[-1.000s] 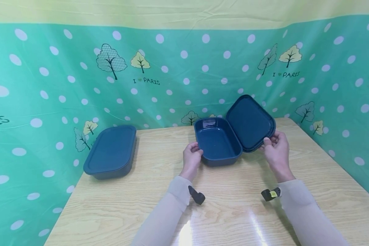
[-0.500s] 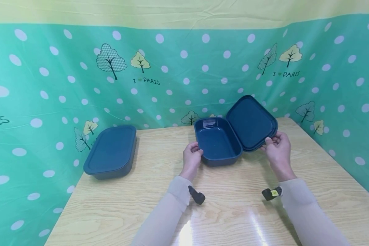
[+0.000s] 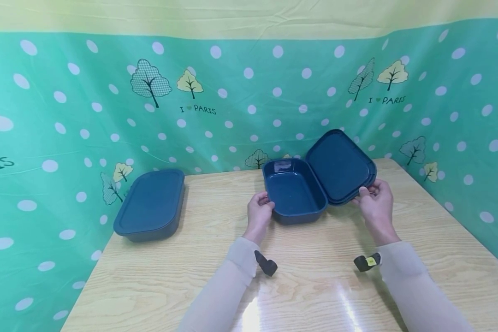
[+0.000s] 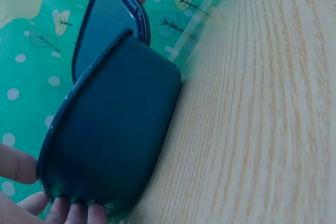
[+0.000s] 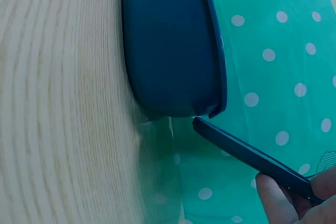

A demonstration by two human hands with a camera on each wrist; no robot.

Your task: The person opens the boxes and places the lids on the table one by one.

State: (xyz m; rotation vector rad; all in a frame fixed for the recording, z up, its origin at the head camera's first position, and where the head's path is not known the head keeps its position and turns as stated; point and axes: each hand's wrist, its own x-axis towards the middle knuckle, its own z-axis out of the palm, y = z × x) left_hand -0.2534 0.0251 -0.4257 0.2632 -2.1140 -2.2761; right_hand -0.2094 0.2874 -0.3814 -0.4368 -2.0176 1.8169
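Observation:
An uncovered dark blue food container (image 3: 292,196) stands on the wooden table, its inside bare. My left hand (image 3: 259,214) holds its left side; in the left wrist view the thumb (image 4: 18,165) is at the rim and the fingertips (image 4: 77,212) press the outer wall. To the right, my right hand (image 3: 375,205) pinches the near right corner of the matching lid (image 3: 340,166). The lid is tilted up, its underside facing the container, with its left edge right by the container's rim. In the right wrist view the lid (image 5: 247,153) appears edge-on, thumb and fingers on either side.
A second dark blue container with its lid on (image 3: 151,203) sits at the table's left. Green dotted cloth (image 3: 232,92) hangs behind and along both sides of the wood-grain table (image 3: 216,258). A small black camera is strapped to each wrist.
My right hand has shifted slightly to the right, and the lid has leaned a little further away from the container. The left hand and the container have stayed put.

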